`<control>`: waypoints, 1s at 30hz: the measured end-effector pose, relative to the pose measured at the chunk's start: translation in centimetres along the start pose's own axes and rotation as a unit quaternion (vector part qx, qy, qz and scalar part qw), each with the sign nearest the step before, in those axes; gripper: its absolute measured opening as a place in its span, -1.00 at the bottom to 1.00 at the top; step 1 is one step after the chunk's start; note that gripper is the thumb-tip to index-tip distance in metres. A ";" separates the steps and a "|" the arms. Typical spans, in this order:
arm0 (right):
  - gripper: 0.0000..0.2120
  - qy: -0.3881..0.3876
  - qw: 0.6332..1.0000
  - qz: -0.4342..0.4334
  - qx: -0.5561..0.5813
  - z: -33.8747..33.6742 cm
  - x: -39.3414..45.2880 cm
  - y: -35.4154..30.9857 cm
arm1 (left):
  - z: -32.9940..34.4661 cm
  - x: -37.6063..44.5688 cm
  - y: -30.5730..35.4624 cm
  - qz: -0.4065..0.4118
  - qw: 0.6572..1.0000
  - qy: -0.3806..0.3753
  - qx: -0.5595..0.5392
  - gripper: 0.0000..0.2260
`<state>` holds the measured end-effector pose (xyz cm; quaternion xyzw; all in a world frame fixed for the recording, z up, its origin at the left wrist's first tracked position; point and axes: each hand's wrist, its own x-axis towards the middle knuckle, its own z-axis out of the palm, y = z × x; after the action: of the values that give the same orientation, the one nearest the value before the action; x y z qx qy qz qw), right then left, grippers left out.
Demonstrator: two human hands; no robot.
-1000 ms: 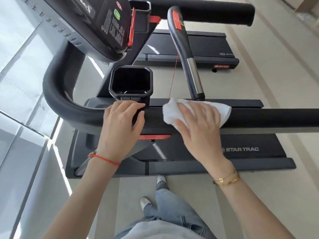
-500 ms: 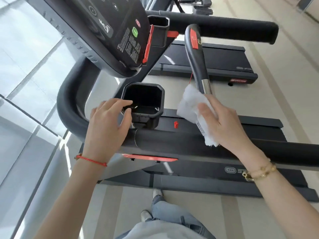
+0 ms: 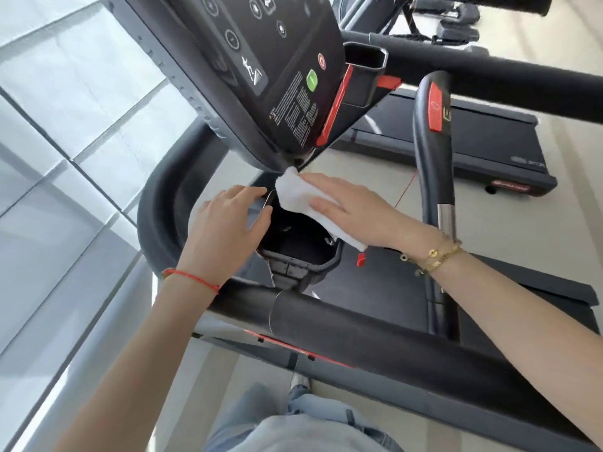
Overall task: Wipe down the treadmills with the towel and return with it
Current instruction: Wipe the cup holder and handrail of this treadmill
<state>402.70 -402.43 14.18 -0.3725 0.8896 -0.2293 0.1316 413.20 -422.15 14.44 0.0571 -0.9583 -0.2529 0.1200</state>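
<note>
The right hand (image 3: 352, 216) presses the white towel (image 3: 301, 197) with flat, straight fingers on the far rim of the treadmill's black cup holder (image 3: 300, 246), just under the console (image 3: 261, 76). The left hand (image 3: 225, 230) rests on the holder's left rim, grip released.

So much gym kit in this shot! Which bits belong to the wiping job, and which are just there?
Part of the job:
- white towel, pressed flat by the right hand
- cup holder of the near treadmill, its rim touched by the left hand
- console just above the towel

Just there:
- second treadmill behind
- red safety cord
- windows
</note>
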 end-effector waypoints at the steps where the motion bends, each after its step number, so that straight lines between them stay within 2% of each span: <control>1: -0.58 -0.004 1.000 0.002 0.026 0.0 -0.7 0.7 | 0.1 0.0 -0.1 -0.001 1.000 -0.003 -0.003 -0.70; 5: -0.58 -0.011 0.997 -0.004 0.082 -0.1 -1.5 1.2 | 0.4 0.0 -0.6 0.010 1.000 -0.007 -0.014 -0.74; 9: -0.52 -0.031 0.997 -0.024 -0.063 0.1 2.2 -1.2 | 0.6 -0.1 -1.2 0.037 0.999 -0.011 -0.028 -0.75; 11: -0.51 -0.022 0.996 -0.023 -0.078 0.3 2.2 -1.4 | 0.7 -0.1 -1.4 0.044 0.998 -0.016 -0.039 -0.75; 16: -0.54 0.014 0.996 0.043 0.074 0.0 -2.8 0.4 | 0.9 0.0 -1.6 0.056 0.997 -0.005 -0.060 -0.75; 17: -0.54 0.016 0.996 0.047 0.076 0.0 -2.9 0.3 | 0.9 0.0 -1.6 0.056 0.997 -0.001 -0.061 -0.76; 21: -0.55 -0.020 0.998 0.030 -0.047 0.1 1.3 -1.6 | 1.0 0.1 -1.7 0.052 0.997 0.000 -0.057 -0.78; 24: -0.59 -0.025 0.996 0.034 -0.077 0.2 2.8 -2.0 | 1.0 0.1 -1.7 0.050 0.997 -0.004 -0.062 -0.78; 30: -0.63 0.044 0.985 0.111 0.123 0.9 -2.1 -0.4 | 1.3 0.2 -2.0 0.055 0.996 -0.007 -0.067 -0.74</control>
<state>404.78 -401.42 13.79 -0.2422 0.8954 -0.3368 0.1617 412.76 -423.34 12.42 -0.0054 -0.9417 -0.3099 0.1309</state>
